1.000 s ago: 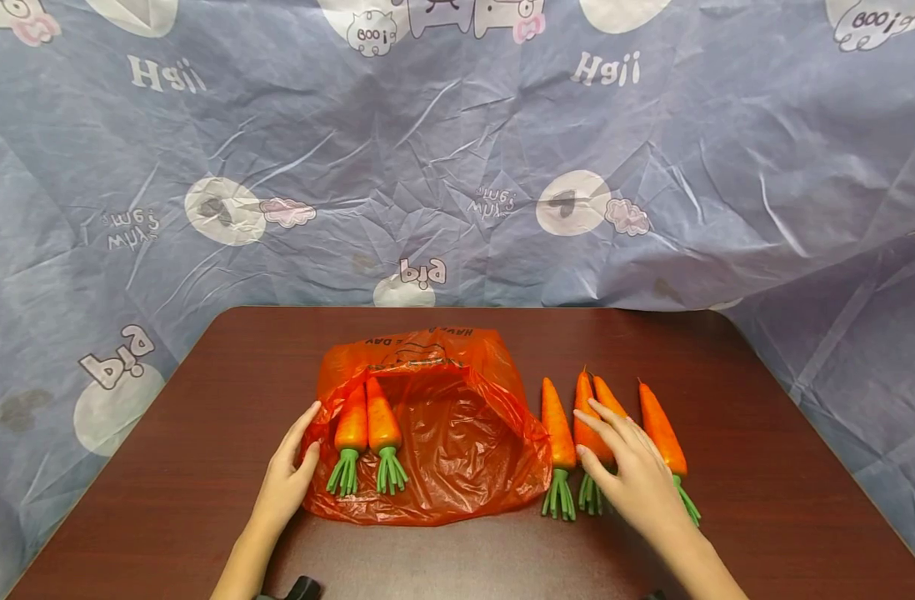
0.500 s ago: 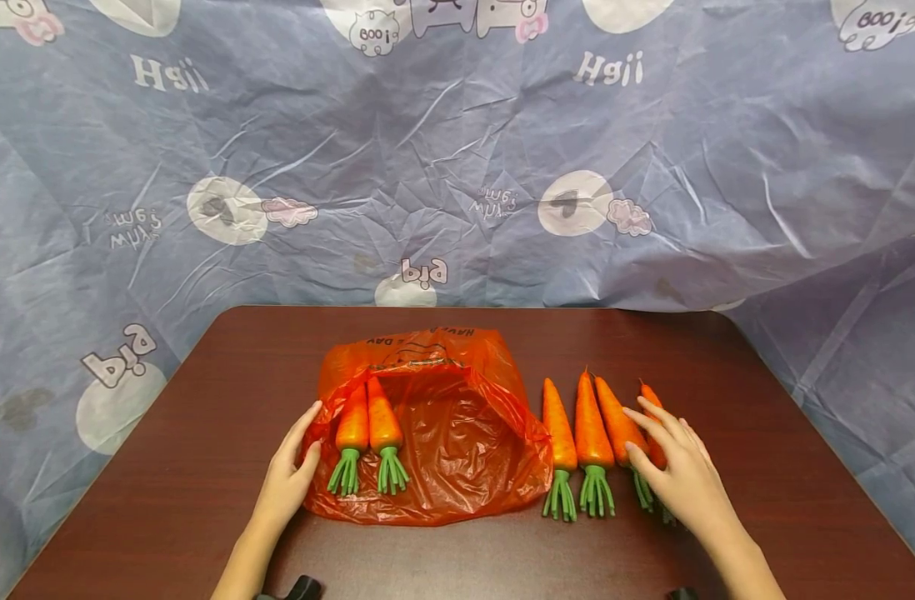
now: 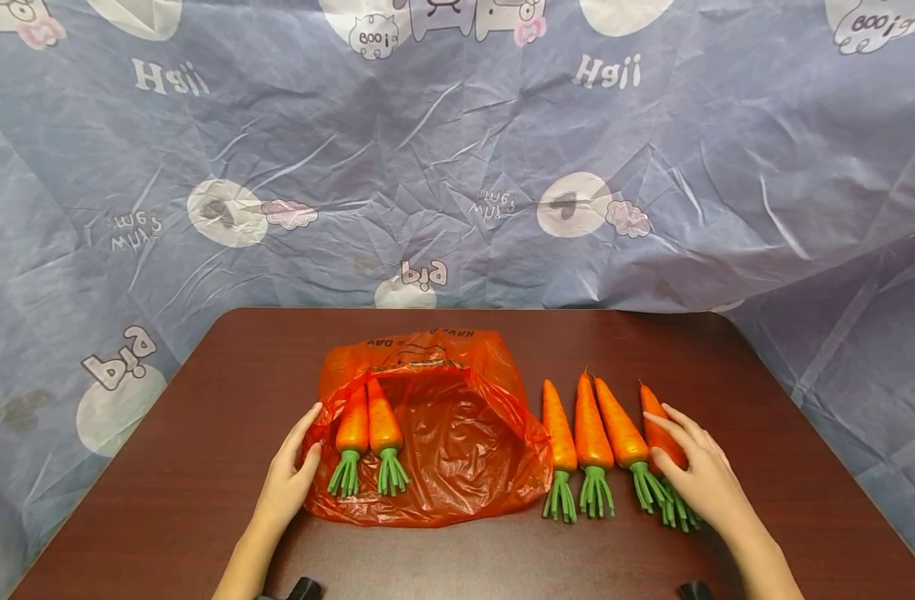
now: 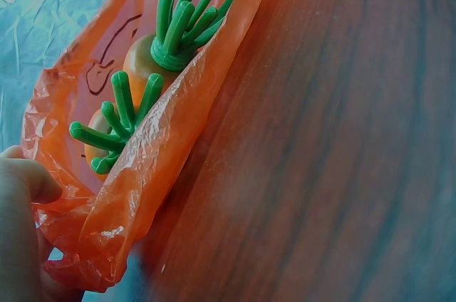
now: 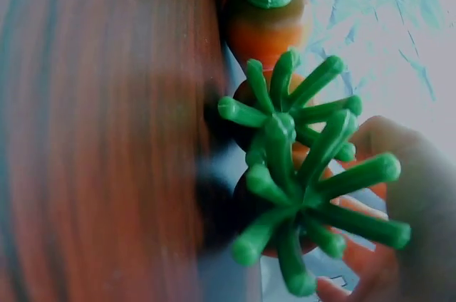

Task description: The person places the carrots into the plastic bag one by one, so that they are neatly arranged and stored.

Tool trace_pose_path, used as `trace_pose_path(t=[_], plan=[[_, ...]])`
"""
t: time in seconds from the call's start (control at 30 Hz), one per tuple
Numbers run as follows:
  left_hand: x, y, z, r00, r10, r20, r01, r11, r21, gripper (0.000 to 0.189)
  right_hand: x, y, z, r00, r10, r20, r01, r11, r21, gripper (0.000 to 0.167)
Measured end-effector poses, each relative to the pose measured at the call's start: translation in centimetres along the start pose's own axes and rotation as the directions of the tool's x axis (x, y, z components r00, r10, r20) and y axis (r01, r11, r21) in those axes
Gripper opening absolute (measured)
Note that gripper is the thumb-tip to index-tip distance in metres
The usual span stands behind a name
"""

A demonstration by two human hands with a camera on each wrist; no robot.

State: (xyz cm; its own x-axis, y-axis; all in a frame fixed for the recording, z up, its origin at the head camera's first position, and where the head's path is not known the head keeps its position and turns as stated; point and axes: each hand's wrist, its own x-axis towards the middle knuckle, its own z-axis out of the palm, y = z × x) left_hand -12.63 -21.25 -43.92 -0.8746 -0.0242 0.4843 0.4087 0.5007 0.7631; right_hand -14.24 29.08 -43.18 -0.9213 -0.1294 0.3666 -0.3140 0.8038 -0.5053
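Table (image 3: 150, 467) with bag (image 3: 472, 454), four carrots (image 3: 594, 433)

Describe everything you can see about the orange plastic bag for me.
The bag looks like thin, crinkled, see-through orange-red plastic, with upside-down black print on its far part. It lies on the dark brown table, mouth open on the near side. Two carrots lie inside at its left, green tops toward the mouth. The left grip holds its left edge. Its right edge lies beside the nearest loose carrot; whether they touch is unclear.
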Motion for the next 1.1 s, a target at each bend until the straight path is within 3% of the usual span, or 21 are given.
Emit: trace_pose_path(t=[0.27,0.57,1.1], plan=[[0.0,-0.5,0.1,1.0,0.007,0.006,-0.007,1.0,0.01,0.049,-0.3,0.8,0.2,0.997,0.019,0.074,-0.024,0.998,0.058,0.041],[-0.2,-3.8,0.5,1.0,-0.02,0.008,0.019,1.0,0.019,0.053,-0.6,0.9,0.2,0.998,0.053,0.047,-0.054,0.998,0.027,0.032],[-0.2,-3.6,0.3,0.997,-0.064,0.032,0.064,0.998,0.019,0.054,-0.3,0.3,-0.8,0.983,0.114,0.144,-0.112,0.993,-0.023,0.044]])
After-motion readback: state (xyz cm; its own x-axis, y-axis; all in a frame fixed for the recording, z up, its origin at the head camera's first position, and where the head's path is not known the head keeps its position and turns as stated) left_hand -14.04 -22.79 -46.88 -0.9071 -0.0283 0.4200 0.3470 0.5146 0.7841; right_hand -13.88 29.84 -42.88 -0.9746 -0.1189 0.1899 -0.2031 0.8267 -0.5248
